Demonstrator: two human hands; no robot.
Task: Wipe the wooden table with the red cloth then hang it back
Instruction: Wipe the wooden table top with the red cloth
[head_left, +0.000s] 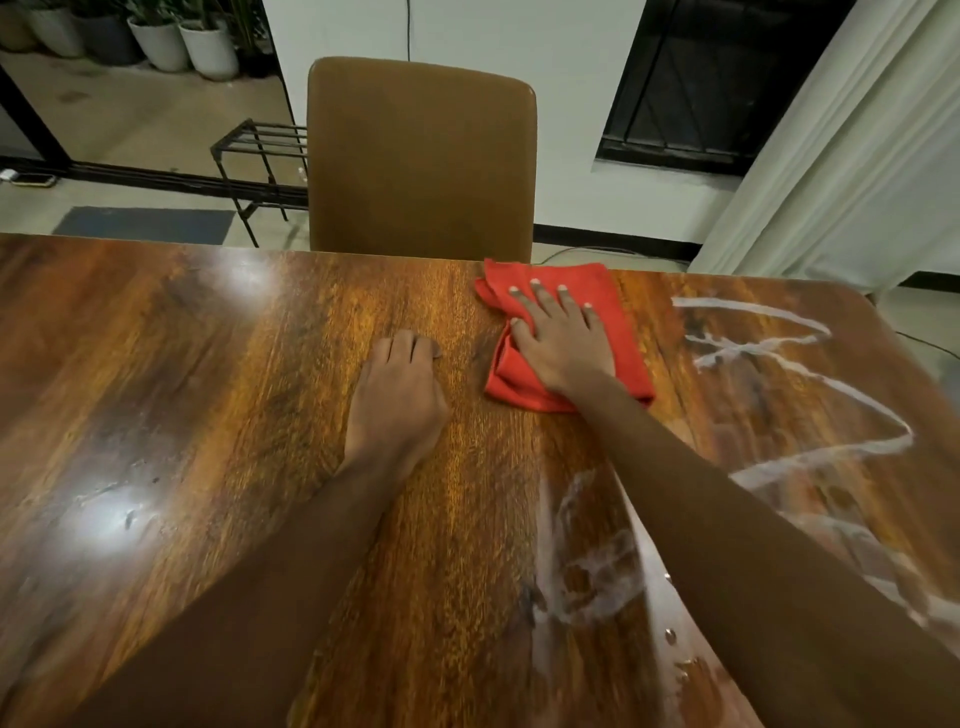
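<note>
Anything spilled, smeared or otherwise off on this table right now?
Yes. White foamy streaks zigzag across the right side of the glossy wooden table, with a smudged patch nearer the person. The red folded cloth under the right hand lies clear of them.

Chair (421, 161) behind table's (208, 364) far edge

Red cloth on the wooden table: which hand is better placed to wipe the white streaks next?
Right. The right hand presses flat on the folded red cloth, beside the white streaks; the left hand rests on bare wooden table.
</note>
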